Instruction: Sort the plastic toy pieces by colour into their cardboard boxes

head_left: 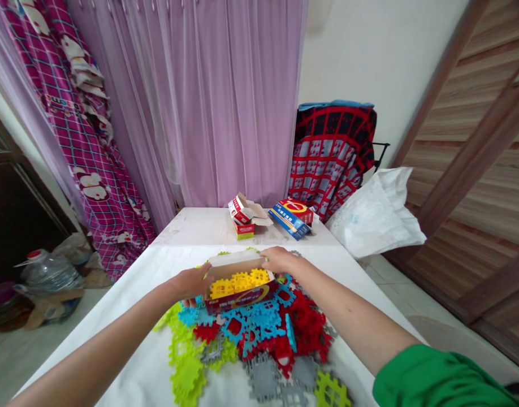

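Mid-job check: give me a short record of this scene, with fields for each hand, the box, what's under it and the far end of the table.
Left hand: on the left end of the box
Right hand: on the box's upper right edge
Box: open cardboard box, red printed front, lid raised
Contents: yellow interlocking plastic tiles
Below: pile of blue, red, lime and gray plastic tiles
Surface: white-covered table
Far end: red-and-white box, blue-and-red box

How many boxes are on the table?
4: one box between the hands; at the far end, an open box atop a red box, and a blue box. More may be hidden.
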Demonstrator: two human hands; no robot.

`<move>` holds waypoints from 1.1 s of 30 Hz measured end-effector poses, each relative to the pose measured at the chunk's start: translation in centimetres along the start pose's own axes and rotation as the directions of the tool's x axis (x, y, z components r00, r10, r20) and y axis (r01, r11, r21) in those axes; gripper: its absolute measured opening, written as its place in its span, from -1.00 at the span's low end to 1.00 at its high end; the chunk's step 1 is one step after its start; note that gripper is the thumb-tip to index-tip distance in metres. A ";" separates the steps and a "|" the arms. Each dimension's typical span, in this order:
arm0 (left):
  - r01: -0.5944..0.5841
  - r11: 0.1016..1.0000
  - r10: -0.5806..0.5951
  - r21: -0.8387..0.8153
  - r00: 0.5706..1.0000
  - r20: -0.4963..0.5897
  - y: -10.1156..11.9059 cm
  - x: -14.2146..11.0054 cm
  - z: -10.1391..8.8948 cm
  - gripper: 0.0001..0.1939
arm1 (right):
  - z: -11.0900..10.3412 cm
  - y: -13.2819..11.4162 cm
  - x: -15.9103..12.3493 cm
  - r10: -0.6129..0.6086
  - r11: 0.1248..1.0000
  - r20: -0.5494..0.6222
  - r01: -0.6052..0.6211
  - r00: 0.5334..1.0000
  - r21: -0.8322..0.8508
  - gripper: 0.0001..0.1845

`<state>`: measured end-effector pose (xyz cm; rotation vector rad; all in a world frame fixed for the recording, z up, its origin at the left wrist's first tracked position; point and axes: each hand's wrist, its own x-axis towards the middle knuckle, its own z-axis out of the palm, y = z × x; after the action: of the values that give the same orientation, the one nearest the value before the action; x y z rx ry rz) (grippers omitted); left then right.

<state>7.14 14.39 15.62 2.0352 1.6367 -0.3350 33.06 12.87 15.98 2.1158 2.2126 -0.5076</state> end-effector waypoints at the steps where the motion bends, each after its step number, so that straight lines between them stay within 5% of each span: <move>1: 0.014 1.000 -0.014 -0.020 1.000 -0.012 0.2 -0.1 0.2 -0.51 | 0.2 -0.2 0.1 0.013 1.000 -0.033 -0.013 0.999 0.000 -0.63; 8: -0.003 0.999 -0.008 -0.033 0.952 -0.306 0.3 -1.1 1.3 -0.52 | 2.1 -0.9 -1.9 0.076 0.997 -0.368 -0.060 0.927 0.055 -0.56; 16: -0.106 0.994 0.075 -0.015 0.794 -0.603 0.0 -2.6 8.2 -0.41 | 9.7 0.9 -4.2 0.017 0.941 -0.835 0.273 0.550 0.199 -0.53; 18: -0.127 0.992 0.082 -0.026 0.770 -0.633 0.2 -2.1 9.6 -0.41 | 10.9 1.4 -3.9 0.034 0.926 -0.863 0.309 0.504 0.217 -0.52; 22: -0.179 0.983 0.102 -0.043 0.723 -0.683 0.8 -0.9 10.6 -0.42 | 11.1 2.0 -3.5 0.070 0.913 -0.868 0.318 0.492 0.254 -0.50; 30: -0.231 0.972 0.117 -0.040 0.625 -0.772 1.2 -1.0 9.6 -0.40 | 9.8 1.5 -5.4 0.045 0.893 -0.947 0.413 0.319 0.182 -0.49; 33: -0.229 0.973 0.119 -0.028 0.603 -0.789 1.7 -0.8 8.8 -0.40 | 8.5 1.3 -5.0 0.068 0.896 -0.940 0.394 0.333 0.205 -0.49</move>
<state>9.63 8.88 9.00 2.3677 1.8013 0.8612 32.96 5.89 8.91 2.8816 3.1343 0.5688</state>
